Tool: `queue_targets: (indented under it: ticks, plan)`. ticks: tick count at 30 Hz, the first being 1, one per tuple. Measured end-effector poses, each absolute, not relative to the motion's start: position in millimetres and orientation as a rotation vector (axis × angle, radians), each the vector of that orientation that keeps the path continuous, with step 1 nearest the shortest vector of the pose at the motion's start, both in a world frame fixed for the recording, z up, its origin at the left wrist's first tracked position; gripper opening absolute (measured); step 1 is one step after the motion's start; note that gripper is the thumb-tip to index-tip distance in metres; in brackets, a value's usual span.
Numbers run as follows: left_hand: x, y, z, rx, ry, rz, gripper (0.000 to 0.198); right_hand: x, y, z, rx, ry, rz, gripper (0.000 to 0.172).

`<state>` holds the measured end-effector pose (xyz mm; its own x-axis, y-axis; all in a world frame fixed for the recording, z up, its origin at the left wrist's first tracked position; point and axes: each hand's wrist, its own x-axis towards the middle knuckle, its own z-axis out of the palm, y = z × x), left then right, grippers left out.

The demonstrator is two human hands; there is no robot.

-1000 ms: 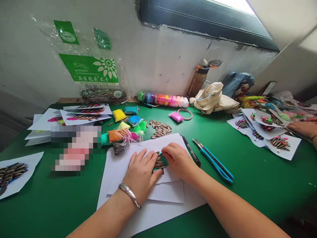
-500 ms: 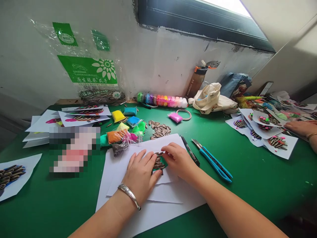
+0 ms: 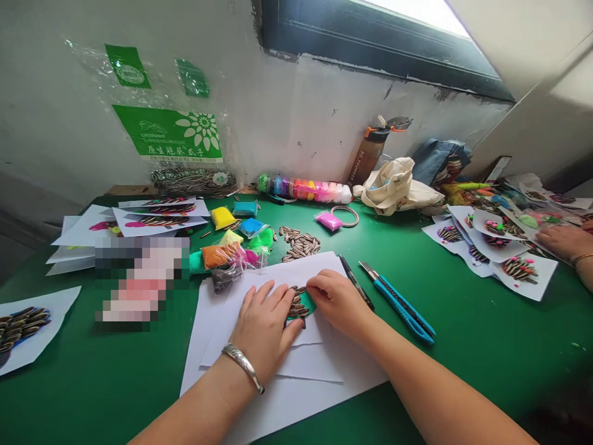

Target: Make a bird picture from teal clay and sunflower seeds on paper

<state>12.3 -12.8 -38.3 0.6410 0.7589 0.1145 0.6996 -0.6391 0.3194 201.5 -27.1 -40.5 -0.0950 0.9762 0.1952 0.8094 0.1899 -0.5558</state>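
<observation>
White paper sheets (image 3: 324,395) lie stacked in front of me. On the top one, striped sunflower seeds (image 3: 297,307) are set in overlapping rows on a patch of green clay (image 3: 307,301). My left hand (image 3: 264,330), with a silver bangle at its wrist, lies flat with spread fingers on the paper and covers the left part of the patch. My right hand (image 3: 340,303) pinches at the patch's upper edge, thumb and index finger closed on the end of a seed. A pile of loose sunflower seeds (image 3: 301,244) is just beyond the paper.
Right of the paper lie a black pen (image 3: 356,283) and a blue utility knife (image 3: 398,303), blade out. Bagged clay, such as an orange pack (image 3: 220,254), sits at the left. Seed pictures (image 3: 519,269) lie at the right, near another person's hand (image 3: 563,241).
My right hand has shifted slightly right, uncovering more of the green clay. My left hand stays flat in place on the paper.
</observation>
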Motion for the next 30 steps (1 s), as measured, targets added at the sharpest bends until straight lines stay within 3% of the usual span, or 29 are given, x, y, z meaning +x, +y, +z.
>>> queue_targets:
  ticks: [6,11,18,27,30]
  plan:
    - [8,-13,-35,2.589,1.157,0.314,0.048,212,-14,-27,-1.729,-1.929,0.29,0.019]
    - [6,-15,-34,2.601,1.176,0.248,0.048,195,22,-10,-1.81,-2.361,0.065,0.027]
    - [2,-17,-28,2.605,1.17,0.278,0.044,166,53,-11,-1.756,-2.562,-0.099,0.014]
    - [2,-17,-29,2.611,1.16,0.301,0.043,164,54,-10,-1.693,-2.545,-0.14,0.017]
    - [2,-17,-30,2.61,1.172,0.289,0.045,180,31,-9,-1.721,-2.265,0.033,0.023]
